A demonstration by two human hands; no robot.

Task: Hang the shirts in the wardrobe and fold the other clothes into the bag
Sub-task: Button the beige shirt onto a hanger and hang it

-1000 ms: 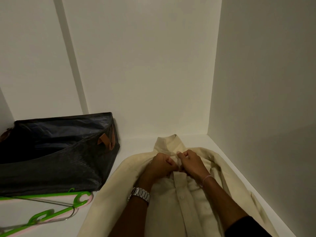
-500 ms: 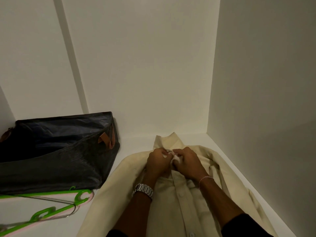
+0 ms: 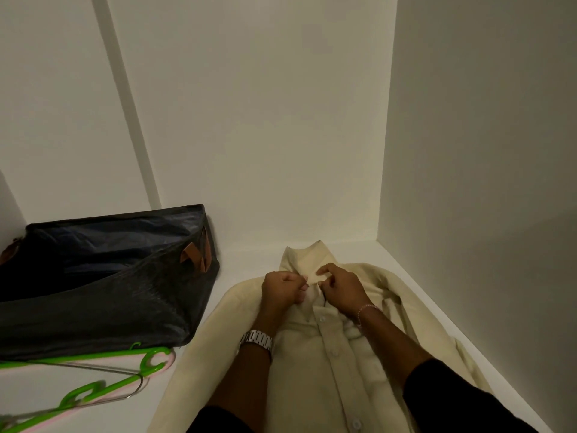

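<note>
Working at the neck of a cream button-up shirt, a person pinches the cloth with both hands: the left hand has its fingers curled round the placket edge at the top button, while the right hand holds one collar point between thumb and forefinger. One shirt lies face up on the white wardrobe floor, its long axis running from 6 o'clock up to the collar at 12 o'clock, so the collar sits just beyond the fingertips and both hands are about equally near it. One dark storage bag stands open at 9 o'clock of the shirt, just beside its shoulder. Green and pink hangers lie stacked at 8 o'clock, at least two, the exact count unclear; the left hand looks nearer them for the likely hanging step
</note>
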